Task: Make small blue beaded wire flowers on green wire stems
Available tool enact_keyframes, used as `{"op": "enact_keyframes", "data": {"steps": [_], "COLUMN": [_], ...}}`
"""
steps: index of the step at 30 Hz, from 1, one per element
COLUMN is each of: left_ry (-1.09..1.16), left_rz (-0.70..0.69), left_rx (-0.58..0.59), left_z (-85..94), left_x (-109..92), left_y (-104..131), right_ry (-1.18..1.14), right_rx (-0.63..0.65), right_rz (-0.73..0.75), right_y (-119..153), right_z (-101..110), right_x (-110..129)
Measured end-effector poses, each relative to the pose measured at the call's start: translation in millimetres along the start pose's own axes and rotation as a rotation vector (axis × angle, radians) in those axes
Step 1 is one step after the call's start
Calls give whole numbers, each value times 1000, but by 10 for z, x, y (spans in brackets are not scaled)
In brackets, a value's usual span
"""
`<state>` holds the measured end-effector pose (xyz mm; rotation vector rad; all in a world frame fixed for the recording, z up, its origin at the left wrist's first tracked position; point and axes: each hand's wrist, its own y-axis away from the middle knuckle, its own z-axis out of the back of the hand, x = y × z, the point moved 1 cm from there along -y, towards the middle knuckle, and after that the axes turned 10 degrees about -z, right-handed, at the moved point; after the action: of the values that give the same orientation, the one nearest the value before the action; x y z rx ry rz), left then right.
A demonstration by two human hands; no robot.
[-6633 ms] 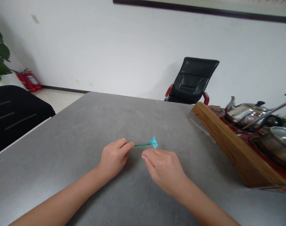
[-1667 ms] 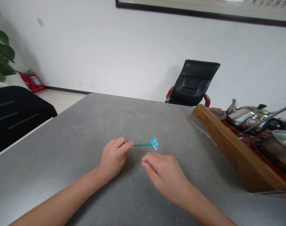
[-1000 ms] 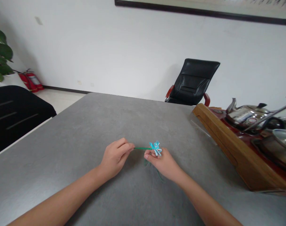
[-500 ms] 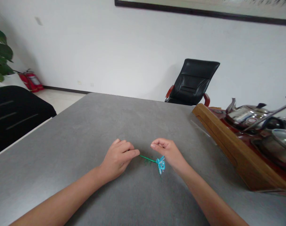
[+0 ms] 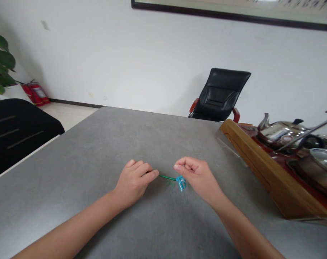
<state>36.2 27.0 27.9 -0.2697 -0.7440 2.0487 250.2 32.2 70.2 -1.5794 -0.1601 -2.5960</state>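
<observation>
Between the thumb and fingers of my left hand is the end of a thin green stem. The stem points right to a small blue beaded flower with pale beads, held over the grey table. Just right of the flower, my right hand is closed in a pinch, thumb against fingertips. What it pinches, if anything, is too fine to see. Faint thin green strands show below the flower, blurred.
A wooden tea tray with a steel kettle and a glass-lidded pot stands at the right of the grey table. A black chair is behind it, and another black chair at left.
My right hand has moved slightly right and turned. The flower has turned and shifted a little up and left. My left hand has stayed nearly still on the stem.
</observation>
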Motion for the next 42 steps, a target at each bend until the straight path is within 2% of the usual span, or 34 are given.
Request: {"op": "enact_keyframes", "data": {"steps": [6,13,24,35,39,42], "left_ry": [-57,-69,-5,171,285,346], "left_rz": [21,71,222,349,360,319], "left_rx": [-24,-28,-35,-72,-109,-130], "left_z": [-6,0,1,-5,-2,-4], "left_x": [0,16,67,70,61,62], "left_y": [-4,23,41,49,36,24], "right_ry": [114,305,434,416,363,225], "right_rx": [-1,-40,63,93,86,61], "right_rz": [40,169,270,216,124,28], "right_y": [127,209,279,156,74,3], "right_z": [-43,-100,-211,-358,-386,-383], "right_x": [105,151,110,-89,-227,-363]}}
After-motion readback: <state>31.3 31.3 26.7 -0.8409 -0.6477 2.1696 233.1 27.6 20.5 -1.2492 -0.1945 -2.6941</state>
